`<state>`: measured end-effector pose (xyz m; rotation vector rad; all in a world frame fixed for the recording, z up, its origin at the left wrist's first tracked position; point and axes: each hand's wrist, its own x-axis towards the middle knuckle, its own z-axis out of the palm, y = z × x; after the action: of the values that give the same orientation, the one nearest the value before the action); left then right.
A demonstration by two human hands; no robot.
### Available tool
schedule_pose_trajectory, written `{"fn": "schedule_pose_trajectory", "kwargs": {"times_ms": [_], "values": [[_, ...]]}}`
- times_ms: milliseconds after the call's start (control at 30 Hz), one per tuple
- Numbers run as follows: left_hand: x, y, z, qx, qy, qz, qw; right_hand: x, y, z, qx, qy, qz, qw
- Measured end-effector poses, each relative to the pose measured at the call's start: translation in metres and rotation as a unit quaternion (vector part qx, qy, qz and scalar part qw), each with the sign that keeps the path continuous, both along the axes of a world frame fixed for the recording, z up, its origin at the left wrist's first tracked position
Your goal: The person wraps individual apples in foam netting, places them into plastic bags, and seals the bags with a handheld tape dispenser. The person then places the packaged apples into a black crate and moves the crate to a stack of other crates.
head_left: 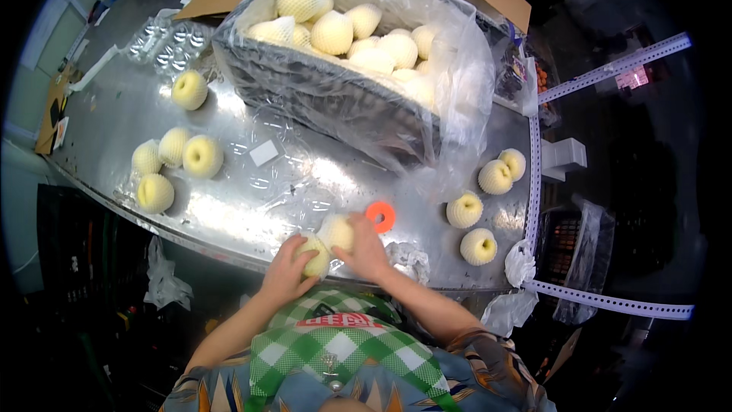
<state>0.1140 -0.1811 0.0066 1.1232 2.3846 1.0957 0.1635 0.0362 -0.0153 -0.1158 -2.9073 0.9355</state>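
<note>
Left hand (286, 268) fingers wrap netted pear (315, 257), right hand (366, 248) fingers hold second pear (338, 232), lower centre. Eight pears loose on table (229, 214); box (335, 99) upper centre mostly full, much left.

A box (335, 99) of apples (358, 38) sits at the table's (229, 214) back. Loose apples (171, 164) lie left, others (484, 202) right.
</note>
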Motion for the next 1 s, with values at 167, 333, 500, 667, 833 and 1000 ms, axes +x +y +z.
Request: {"fn": "schedule_pose_trajectory", "kwargs": {"times_ms": [167, 333, 500, 667, 833, 1000], "values": [[-0.005, -0.011, 0.006, -0.026, -0.015, 0.019, 0.999, -0.003, -0.032, -0.008, 0.097, 0.047, 0.013, 0.994], [-0.014, -0.020, 0.014, -0.051, -0.016, 0.021, 0.998, -0.027, -0.004, 0.065, 0.082, -0.201, 0.111, 0.970], [-0.015, -0.027, 0.012, -0.040, -0.018, 0.030, 0.999, -0.146, 0.082, 0.215, -0.084, 0.046, 0.170, 0.981], [-0.014, -0.026, 0.003, -0.026, 0.022, 0.012, 0.999, -0.319, 0.172, 0.203, 0.089, 0.011, 0.099, 0.991], [-0.005, -0.034, -0.019, -0.026, 0.070, 0.021, 0.997, -0.410, 0.199, 0.136, 0.257, -0.088, 0.076, 0.959], [-0.004, -0.038, -0.016, -0.029, 0.060, 0.029, 0.997, -0.452, 0.181, 0.087, 0.329, -0.141, 0.023, 0.933]]}}
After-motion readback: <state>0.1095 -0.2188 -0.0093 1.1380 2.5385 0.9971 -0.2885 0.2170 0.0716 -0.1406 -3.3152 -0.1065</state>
